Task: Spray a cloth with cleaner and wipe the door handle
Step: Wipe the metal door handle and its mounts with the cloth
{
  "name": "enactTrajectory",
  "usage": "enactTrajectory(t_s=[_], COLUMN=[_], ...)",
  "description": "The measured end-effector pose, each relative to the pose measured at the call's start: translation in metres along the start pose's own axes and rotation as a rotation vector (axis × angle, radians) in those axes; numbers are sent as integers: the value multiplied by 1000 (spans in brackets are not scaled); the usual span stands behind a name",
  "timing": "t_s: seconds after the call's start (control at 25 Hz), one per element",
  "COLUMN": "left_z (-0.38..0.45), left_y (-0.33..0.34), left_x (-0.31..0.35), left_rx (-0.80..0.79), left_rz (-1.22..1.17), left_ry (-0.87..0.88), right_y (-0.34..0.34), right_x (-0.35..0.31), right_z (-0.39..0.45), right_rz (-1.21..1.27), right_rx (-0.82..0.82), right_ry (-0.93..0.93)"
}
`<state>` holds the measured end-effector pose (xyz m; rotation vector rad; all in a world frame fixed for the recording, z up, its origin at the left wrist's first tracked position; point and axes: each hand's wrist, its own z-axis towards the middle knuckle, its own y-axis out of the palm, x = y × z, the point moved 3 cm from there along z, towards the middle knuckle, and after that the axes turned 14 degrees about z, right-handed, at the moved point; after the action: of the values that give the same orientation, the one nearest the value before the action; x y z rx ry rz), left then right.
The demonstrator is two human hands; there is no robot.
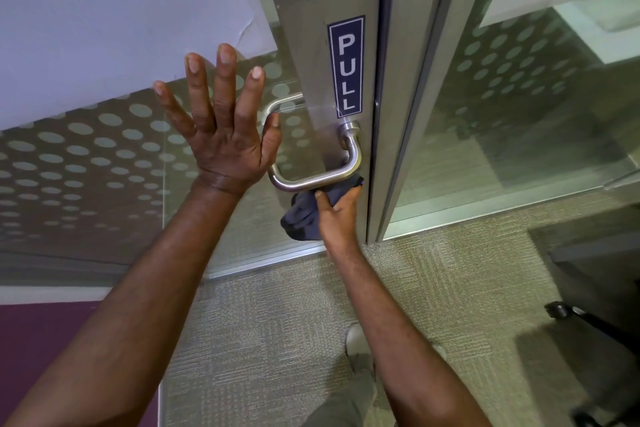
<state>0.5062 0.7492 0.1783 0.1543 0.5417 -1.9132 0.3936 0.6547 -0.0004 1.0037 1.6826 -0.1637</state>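
Note:
A brushed-steel door handle (322,178) curves out from the metal door stile, just under a blue PULL label (346,66). My right hand (337,215) is shut on a dark blue cloth (301,218) and presses it against the underside of the handle's lower bar. My left hand (221,125) is spread flat with fingers apart against the glass panel to the left of the handle, holding nothing. No spray bottle is in view.
The glass door (104,166) carries a frosted dot pattern. A second glass panel (519,114) stands to the right of the frame. Beige carpet (277,322) covers the floor, with my shoe (358,345) below and a dark chair base (588,322) at the lower right.

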Motion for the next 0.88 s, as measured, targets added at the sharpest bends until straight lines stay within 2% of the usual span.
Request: enactTrajectory(t_s=[0.08, 0.12, 0.24, 0.28, 0.36, 0.56, 0.76, 0.88], left_z=[0, -1, -2, -3, -3, 0, 2, 2], left_y=[-1, 0, 1, 2, 2, 0, -2, -3], left_x=[0, 0, -1, -1, -1, 0, 0, 0], left_rx=[-7, -13, -21, -22, -21, -33, -25, -30], left_rz=[1, -3, -14, -15, -22, -22, -27, -28], left_ry=[-3, -2, -2, -4, -2, -12, -11, -5], right_y=[-14, -20, -32, -30, -16, -5, -26, -37], right_x=[-6, -14, -41, -48, -54, -42, -40, -38], right_z=[-15, -21, -26, -23, -21, -18, -14, -6], right_rz=[-131, -169, -133, -121, -163, -326, -712, -869], right_rx=[-145, -118, 218, 288, 326, 200, 67, -19], right_ry=[-53, -121, -394, -415, -390, -431, -625, -628])
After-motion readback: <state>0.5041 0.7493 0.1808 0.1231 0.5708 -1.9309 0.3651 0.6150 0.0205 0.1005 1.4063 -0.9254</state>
